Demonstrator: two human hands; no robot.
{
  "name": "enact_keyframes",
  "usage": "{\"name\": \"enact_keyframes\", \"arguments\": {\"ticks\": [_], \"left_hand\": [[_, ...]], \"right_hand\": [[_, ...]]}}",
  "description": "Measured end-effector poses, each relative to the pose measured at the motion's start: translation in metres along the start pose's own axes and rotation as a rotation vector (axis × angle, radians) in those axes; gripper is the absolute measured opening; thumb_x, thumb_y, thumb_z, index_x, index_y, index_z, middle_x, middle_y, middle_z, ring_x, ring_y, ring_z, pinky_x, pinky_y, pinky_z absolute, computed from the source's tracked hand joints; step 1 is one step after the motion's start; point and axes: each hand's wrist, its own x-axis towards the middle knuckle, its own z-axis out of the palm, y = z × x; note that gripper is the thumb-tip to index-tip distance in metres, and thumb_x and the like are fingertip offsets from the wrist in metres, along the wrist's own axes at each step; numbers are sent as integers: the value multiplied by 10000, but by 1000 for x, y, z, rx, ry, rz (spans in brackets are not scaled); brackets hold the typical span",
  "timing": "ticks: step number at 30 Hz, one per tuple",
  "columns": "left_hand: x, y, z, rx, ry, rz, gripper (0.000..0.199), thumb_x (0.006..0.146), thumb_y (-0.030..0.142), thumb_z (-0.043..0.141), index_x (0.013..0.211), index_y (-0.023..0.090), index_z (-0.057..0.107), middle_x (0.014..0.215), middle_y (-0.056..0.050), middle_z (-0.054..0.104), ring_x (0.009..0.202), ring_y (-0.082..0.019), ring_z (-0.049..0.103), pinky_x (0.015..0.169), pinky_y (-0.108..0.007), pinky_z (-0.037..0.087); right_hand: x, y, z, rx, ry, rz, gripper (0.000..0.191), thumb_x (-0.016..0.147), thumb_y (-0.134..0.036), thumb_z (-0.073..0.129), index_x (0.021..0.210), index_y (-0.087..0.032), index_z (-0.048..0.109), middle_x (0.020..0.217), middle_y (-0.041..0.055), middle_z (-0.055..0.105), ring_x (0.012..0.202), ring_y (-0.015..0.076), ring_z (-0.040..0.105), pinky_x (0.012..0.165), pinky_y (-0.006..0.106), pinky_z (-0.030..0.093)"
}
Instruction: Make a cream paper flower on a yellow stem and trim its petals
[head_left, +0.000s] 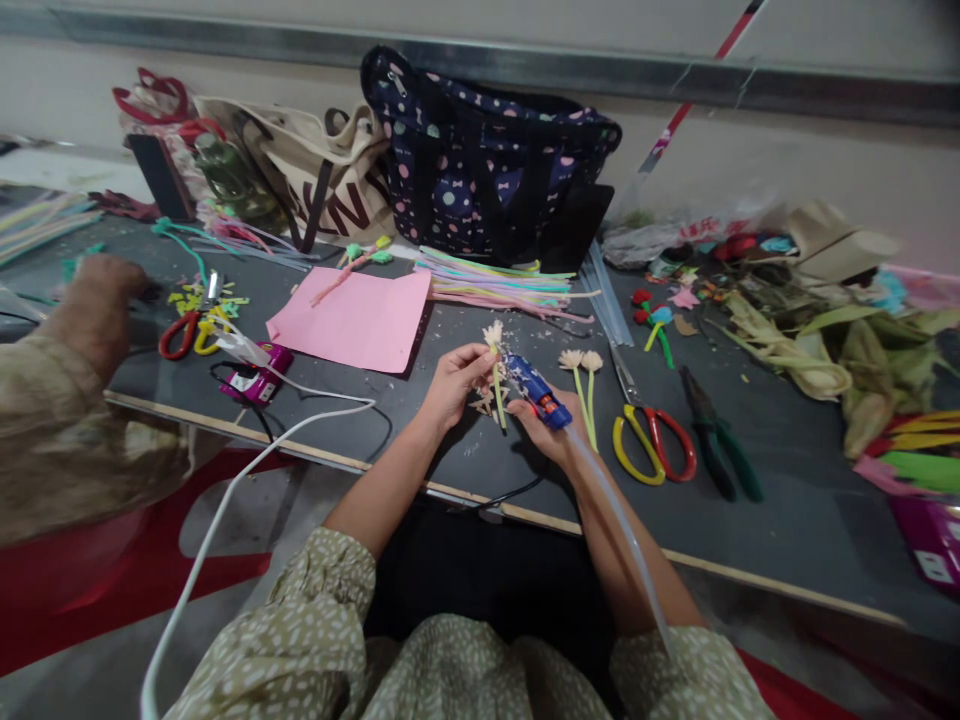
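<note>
My left hand (454, 382) pinches a small cream flower (493, 336) with a pale green stem, held upright. My right hand (551, 425) is wrapped round a blue glue gun (534, 385), its nozzle pointing at the flower; a clear glue stick trails out of its back along my forearm. Two finished-looking cream flowers (580, 362) with green stems lie just right of the gun. Under my hands are small beige scraps (489, 402). Scissors (651, 440) with yellow and red handles and dark green pliers (721, 440) rest further right.
A co-worker's hand (105, 290) is at the left, near other scissors (180, 332). Behind lie pink paper (352, 320), pastel pipe cleaners (502, 283) and a navy bag (480, 170). A white cable (247, 468) crosses the table's front edge. Dried husks (795, 350) are piled right.
</note>
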Motion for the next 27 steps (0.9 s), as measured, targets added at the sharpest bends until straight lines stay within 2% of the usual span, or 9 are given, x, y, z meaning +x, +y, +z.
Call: {"name": "enact_keyframes", "arguments": {"ticks": [16, 27], "left_hand": [[0, 0, -1, -13, -3, 13, 320, 683, 407, 848, 765, 149, 678, 630, 23, 595, 535, -65, 518, 492, -182, 419], [0, -2, -2, 24, 18, 28, 353, 667, 441, 852, 773, 149, 684, 622, 21, 587, 528, -67, 508, 494, -187, 414]], "right_hand": [[1, -2, -1, -6, -3, -14, 402, 888, -580, 577, 920, -201, 706, 642, 40, 654, 545, 195, 605, 542, 284, 446], [2, -5, -1, -4, 12, 4, 403, 880, -591, 567, 803, -207, 663, 618, 31, 626, 540, 183, 578, 514, 273, 428]]}}
